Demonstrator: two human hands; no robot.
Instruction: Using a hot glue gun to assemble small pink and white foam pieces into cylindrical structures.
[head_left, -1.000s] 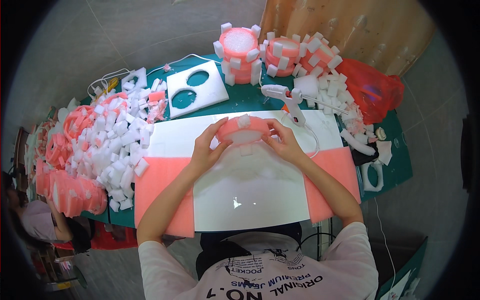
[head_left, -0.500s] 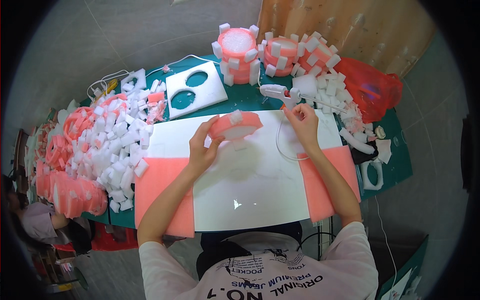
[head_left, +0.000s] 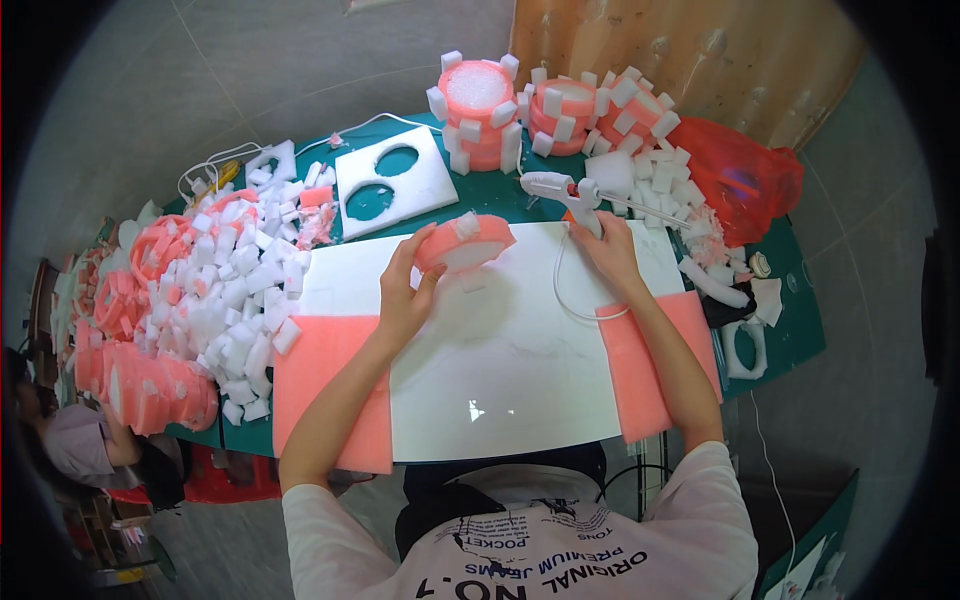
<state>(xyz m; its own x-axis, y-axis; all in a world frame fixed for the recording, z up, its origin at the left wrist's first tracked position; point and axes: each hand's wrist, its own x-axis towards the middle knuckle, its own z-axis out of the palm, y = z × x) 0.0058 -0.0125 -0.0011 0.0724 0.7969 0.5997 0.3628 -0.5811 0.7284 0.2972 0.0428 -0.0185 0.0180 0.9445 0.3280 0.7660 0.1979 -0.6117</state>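
A worker's right hand (head_left: pixel 611 250) meets the handle of a white glue gun (head_left: pixel 548 184) just right of the frame's upper centre, while the left hand (head_left: pixel 405 290) holds a round pink-and-white foam piece (head_left: pixel 477 252) above a glossy white board (head_left: pixel 500 380) on the green counter (head_left: pixel 486 192). The gun lies immediately above and to the left of the right grip, its handle slanting down toward that palm; thumb and fingers flank the handle's lower end, though whether they are closed on it cannot be told. The gun's long axis runs nearly crosswise, its front end toward the left of the frame and a thin rod (head_left: pixel 655 213) trailing off to the lower right. The right hand is clearly the nearer; the left is well apart. The left grip pinches the foam piece by its left edge, thumb low, fingers above. The piece sits between the two hands, below and left of the gun, its white face tilted toward the frame's lower edge.
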